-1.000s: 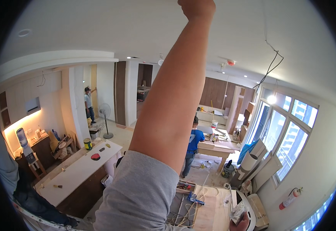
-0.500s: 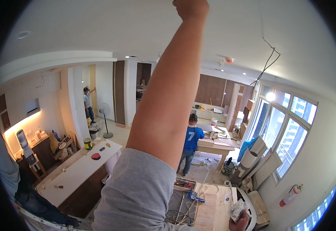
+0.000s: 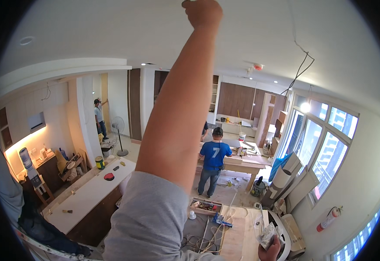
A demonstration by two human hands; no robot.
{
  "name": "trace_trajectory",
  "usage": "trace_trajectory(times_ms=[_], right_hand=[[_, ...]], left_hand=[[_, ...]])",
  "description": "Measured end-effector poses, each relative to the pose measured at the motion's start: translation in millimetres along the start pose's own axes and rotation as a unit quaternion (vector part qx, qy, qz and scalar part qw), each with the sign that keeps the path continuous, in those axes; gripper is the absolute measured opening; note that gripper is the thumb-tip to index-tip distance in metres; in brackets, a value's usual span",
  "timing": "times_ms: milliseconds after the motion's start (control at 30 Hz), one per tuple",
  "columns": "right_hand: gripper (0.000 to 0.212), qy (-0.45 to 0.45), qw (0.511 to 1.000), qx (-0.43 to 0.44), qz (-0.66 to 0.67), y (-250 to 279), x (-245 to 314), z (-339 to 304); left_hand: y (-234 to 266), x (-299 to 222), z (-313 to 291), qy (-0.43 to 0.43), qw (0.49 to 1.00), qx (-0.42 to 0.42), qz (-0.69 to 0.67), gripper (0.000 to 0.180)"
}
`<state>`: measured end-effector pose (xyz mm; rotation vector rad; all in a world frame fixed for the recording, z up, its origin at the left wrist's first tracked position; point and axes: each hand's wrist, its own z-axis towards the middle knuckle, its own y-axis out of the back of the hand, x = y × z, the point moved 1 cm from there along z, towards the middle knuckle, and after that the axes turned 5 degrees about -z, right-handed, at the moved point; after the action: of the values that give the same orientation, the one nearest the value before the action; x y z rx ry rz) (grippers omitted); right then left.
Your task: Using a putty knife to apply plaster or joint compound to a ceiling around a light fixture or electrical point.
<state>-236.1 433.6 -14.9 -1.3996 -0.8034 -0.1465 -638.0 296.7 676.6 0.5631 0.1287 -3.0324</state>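
My left hand (image 3: 205, 14) is raised overhead at the white ceiling (image 3: 259, 30), its fingers closed. A small dark edge of something shows at its left side, too little to name. The bare forearm and grey sleeve fill the middle of the view. Low on the right, my right hand (image 3: 273, 250) is closed around a crumpled clear plastic bag (image 3: 266, 236); its contents are unclear. Beneath that hand lies a pale wooden board (image 3: 238, 230). Beside the board are a blue tool (image 3: 221, 221), coiled cable (image 3: 198, 241) and a wooden tray of tools (image 3: 206, 206).
A white-topped counter (image 3: 94, 191) stands at left, with a metal ladder-like rail (image 3: 46, 249) below it. A person in blue (image 3: 214, 154) stands at a workbench (image 3: 242, 162); another person (image 3: 98, 115) is far left. Loose wires (image 3: 303, 65) hang from the ceiling. A fire extinguisher (image 3: 330, 218) is on the right wall.
My raised left hand and forearm have shifted left, and more of the fist shows. The person in blue is now in full view, with part of another person beside them. My right hand keeps the bag.
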Motion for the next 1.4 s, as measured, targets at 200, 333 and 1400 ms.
trace_trajectory(times_ms=[200,333,1400], right_hand=[[0.033,0.095,0.965,-0.235,-0.061,69,-17,20],[0.045,0.127,0.968,-0.218,0.009,76,-23,34],[0.030,-0.072,0.997,-0.035,0.000,-70,-40,13]], left_hand=[[22,45,-45,-0.023,0.989,-0.135,-0.062,0.045],[99,82,-12,-0.174,0.968,-0.123,0.133,0.040],[145,34,43,-0.296,0.889,-0.070,0.342,0.030]])
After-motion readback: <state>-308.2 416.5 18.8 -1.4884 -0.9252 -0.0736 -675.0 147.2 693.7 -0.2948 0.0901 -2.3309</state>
